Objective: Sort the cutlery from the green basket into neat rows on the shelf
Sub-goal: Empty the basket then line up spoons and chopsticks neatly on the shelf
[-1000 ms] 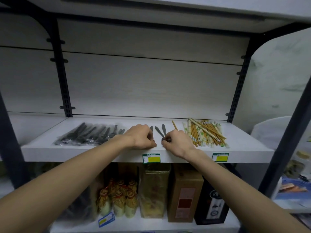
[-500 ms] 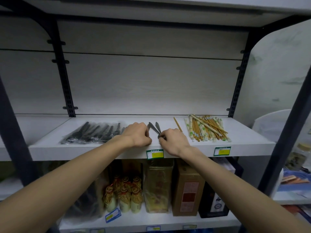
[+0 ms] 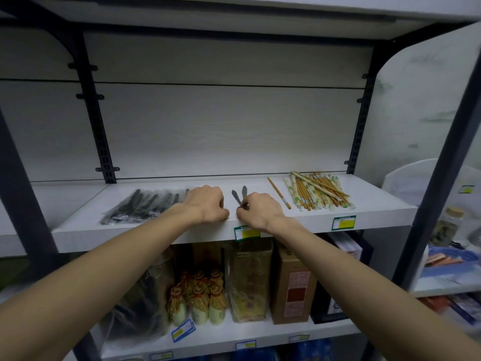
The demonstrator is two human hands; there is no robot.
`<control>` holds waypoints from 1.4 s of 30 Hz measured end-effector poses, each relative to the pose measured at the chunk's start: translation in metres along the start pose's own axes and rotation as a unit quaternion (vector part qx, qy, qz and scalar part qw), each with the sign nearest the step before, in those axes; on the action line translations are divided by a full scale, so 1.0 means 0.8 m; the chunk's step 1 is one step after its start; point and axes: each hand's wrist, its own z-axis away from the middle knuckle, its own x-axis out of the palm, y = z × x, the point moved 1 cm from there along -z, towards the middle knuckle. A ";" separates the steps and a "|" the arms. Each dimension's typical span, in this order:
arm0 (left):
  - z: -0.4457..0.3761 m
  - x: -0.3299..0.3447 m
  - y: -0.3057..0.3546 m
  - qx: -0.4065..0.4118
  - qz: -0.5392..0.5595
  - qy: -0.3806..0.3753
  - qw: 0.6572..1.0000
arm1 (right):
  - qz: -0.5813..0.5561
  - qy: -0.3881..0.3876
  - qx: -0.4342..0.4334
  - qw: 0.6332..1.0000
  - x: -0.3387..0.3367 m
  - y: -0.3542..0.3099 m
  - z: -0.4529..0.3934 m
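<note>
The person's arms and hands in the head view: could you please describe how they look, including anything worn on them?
Both forearms are bare from the bottom edge of the picture up to the wrists, with no sleeves in view. The left hand and the right hand wear no gloves, and no watch, bracelet or ring shows. The fingers are mostly hidden behind the backs of the hands, so nothing more can be told about them.

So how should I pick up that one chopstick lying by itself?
Pinch the lone chopstick near its middle, coming from above. It lies flat on the shelf, apart from the chopstick pile, so both its long sides are probably free for fingertips.
</note>
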 end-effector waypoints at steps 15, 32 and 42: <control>-0.074 -0.024 0.128 0.088 0.025 0.037 0.995 | 0.062 0.050 0.108 0.991 -0.097 0.170 -0.005; -0.209 0.037 0.229 -0.053 0.094 -0.075 0.991 | 0.035 -0.079 0.039 0.995 -0.099 0.306 -0.116; -0.226 0.034 0.235 -0.111 0.170 -0.182 0.962 | -0.084 -0.147 0.079 0.982 -0.104 0.309 -0.139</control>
